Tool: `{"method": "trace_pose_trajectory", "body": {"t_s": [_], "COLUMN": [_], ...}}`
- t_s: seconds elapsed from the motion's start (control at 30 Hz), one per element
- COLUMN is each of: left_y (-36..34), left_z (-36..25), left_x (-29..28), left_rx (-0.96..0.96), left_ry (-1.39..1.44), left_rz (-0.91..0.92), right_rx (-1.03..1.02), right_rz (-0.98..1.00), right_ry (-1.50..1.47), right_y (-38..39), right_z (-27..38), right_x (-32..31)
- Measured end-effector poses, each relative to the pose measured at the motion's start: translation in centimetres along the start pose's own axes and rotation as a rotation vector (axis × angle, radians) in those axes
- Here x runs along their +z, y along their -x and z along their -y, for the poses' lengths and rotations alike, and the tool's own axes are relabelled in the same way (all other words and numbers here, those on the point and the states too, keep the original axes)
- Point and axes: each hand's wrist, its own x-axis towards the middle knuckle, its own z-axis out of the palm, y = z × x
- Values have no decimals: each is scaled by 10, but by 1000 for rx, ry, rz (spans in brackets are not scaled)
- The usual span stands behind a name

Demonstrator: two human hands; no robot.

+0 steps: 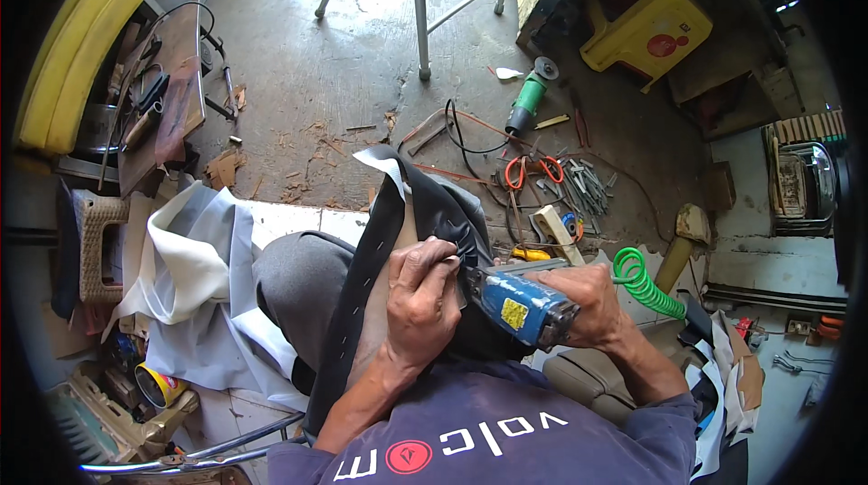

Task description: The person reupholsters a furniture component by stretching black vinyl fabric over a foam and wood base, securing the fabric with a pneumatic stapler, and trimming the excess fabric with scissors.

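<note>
Head cam: the person sits w/ a blk upholstery strip (369,254) across the lap, running from the thigh up past the knee, a line of short pale marks along it. L hand (420,300) is clenched on the blk strip, fingers curled in over a fold; exactly what's under the fingertips can't be seen. R hand (583,304) is wrapped round the handle of a blue staple gun (524,306), its nose aimed left, right by the L hand & close to the fabric; whether it touches, can't tell. Green coiled air hose (653,288) lies just beyond the R wrist.

On the floor ahead: green angle grinder (528,103) w/ its disc facing away, orange-handled scissors (533,171), a pile of metal strips (586,185) just right of them. Mallet (684,241) near the hose. To the left, a crumpled whitish-grey sheet (194,259) beside the knee, w/ a yellow can (161,386) on its side below it. Upper R: yellow plastic housing (651,33). Top ctr: metal stool legs (419,15).
</note>
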Motion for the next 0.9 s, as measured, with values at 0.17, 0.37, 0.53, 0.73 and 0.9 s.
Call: {"method": "trace_pose_trajectory", "body": {"t_s": [0.17,0.37,0.53,0.73,0.9], "left_y": [-1,17,36,31,30], "left_z": [2,-12,-7,-4,-3], "left_x": [-3,-38,-24,-24,-25], "left_rx": [32,56,96,-1,-1], "left_ry": [-15,-87,-340,-105,-82], "left_rz": [16,231,349,350,350], "right_rx": [22,104,144,104,57], "right_rz": [-22,-98,-125,-157,-158], "right_ry": [-10,-116,-174,-123,-52], "right_y": [9,36,56,60,42], "right_z": [-3,-3,-1,3,14], "right_x": [8,9,26,42,43]}}
